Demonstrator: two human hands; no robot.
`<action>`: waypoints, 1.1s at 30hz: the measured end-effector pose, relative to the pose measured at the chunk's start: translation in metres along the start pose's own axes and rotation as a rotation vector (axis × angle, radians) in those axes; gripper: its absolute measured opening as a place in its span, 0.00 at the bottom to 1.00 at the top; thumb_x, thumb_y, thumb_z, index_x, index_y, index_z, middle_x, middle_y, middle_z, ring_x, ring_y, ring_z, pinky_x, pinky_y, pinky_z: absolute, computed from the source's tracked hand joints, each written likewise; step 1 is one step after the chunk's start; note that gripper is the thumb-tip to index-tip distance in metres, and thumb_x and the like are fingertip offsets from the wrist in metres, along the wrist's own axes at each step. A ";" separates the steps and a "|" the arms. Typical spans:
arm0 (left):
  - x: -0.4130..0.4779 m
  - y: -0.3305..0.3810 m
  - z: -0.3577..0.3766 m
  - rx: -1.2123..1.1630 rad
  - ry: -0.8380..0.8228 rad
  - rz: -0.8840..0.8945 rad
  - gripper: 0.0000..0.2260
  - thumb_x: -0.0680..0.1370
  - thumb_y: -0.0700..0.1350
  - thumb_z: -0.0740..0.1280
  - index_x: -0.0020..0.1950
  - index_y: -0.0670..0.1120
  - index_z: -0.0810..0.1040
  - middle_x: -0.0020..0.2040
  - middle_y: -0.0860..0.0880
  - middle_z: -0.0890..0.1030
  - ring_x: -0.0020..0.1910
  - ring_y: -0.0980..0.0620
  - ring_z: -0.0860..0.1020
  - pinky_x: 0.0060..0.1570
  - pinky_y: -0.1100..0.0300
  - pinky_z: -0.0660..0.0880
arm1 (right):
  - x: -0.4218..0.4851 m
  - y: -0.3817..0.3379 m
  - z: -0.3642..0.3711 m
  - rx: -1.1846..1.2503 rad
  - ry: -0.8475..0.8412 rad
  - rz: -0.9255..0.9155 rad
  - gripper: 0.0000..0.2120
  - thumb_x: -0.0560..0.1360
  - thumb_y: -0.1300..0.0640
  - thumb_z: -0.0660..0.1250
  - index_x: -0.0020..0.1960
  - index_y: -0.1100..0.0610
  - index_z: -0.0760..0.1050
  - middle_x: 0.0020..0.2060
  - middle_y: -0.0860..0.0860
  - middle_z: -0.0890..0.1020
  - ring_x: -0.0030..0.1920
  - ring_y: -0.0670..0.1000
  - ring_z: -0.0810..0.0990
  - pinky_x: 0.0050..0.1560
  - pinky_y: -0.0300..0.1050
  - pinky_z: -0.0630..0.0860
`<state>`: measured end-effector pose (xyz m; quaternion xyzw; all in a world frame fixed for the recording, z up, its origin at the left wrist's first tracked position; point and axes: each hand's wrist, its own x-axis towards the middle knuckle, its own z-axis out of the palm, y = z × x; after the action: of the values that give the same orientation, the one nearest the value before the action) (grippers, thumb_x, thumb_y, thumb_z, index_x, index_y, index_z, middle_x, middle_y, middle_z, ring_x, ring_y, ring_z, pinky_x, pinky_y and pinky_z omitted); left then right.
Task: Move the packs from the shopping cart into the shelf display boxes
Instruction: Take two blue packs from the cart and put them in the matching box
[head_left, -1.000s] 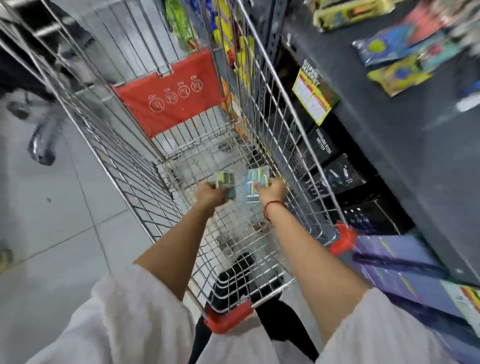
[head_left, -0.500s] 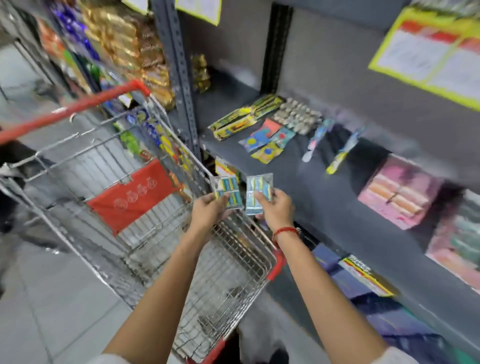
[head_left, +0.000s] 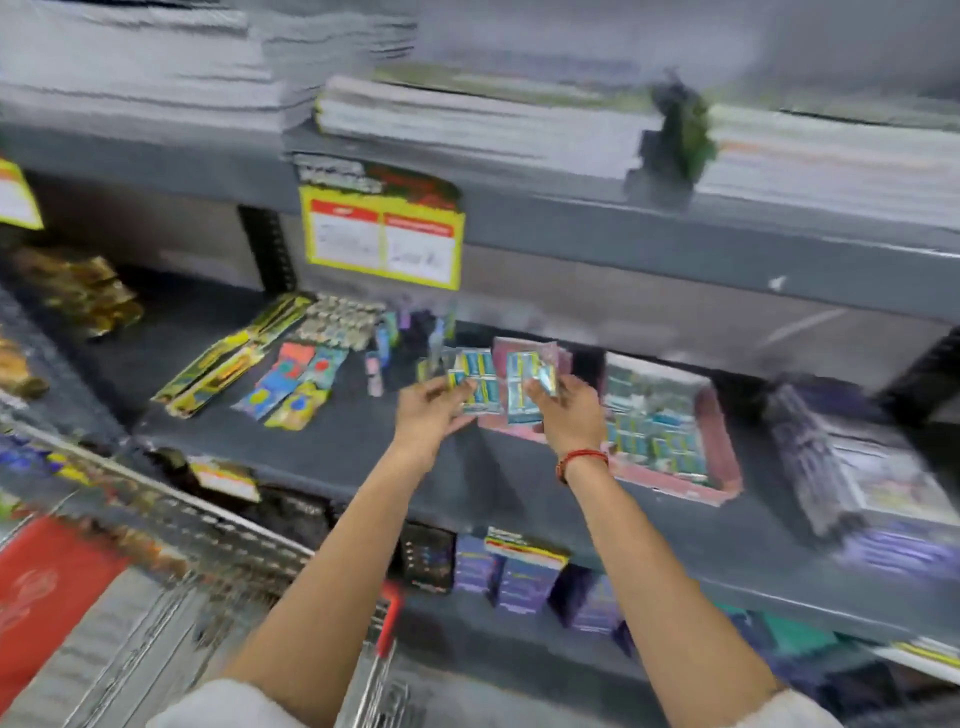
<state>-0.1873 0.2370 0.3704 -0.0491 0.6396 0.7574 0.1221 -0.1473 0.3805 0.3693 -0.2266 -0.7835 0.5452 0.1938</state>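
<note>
My left hand grips a blue-and-green pack. A second pack of the same kind is held in my right hand, which wears a red wrist band. Both packs hover over a pink display box on the grey middle shelf. Just to the right, another pink display box holds several similar packs. The wire shopping cart with its red flap sits at the lower left, below my arms. The frame is motion-blurred.
Flat coloured packets and yellow strips lie left on the shelf. A purple box stands at right. A yellow price tag hangs from the upper shelf, which carries stacked paper. Purple boxes fill the shelf below.
Both hands lifted the two packs out of the cart and carried them right, up over the shelf to the pink display box. The view swung from the cart to the shelf.
</note>
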 end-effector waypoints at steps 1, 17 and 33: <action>0.005 -0.003 0.018 0.014 -0.027 0.001 0.03 0.75 0.37 0.69 0.48 0.40 0.79 0.34 0.51 0.81 0.26 0.64 0.79 0.32 0.69 0.80 | 0.006 0.005 -0.014 -0.001 0.036 0.018 0.09 0.73 0.53 0.71 0.44 0.59 0.79 0.36 0.56 0.77 0.39 0.53 0.77 0.35 0.42 0.69; 0.027 -0.063 0.176 0.421 -0.252 -0.106 0.07 0.74 0.37 0.71 0.36 0.40 0.77 0.44 0.41 0.79 0.41 0.46 0.79 0.45 0.55 0.82 | 0.037 0.077 -0.143 -0.161 0.358 0.376 0.18 0.74 0.54 0.70 0.32 0.57 0.66 0.35 0.56 0.73 0.39 0.56 0.72 0.41 0.43 0.68; 0.008 -0.049 0.184 1.579 -0.335 0.415 0.10 0.75 0.42 0.71 0.53 0.39 0.77 0.52 0.42 0.82 0.50 0.43 0.81 0.42 0.55 0.76 | 0.027 0.088 -0.122 -0.745 0.212 0.285 0.13 0.78 0.56 0.63 0.57 0.64 0.75 0.53 0.62 0.81 0.57 0.63 0.77 0.52 0.54 0.78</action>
<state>-0.1678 0.4260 0.3542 0.2831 0.9521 0.0905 0.0721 -0.0894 0.5156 0.3282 -0.4425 -0.8637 0.2191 0.1009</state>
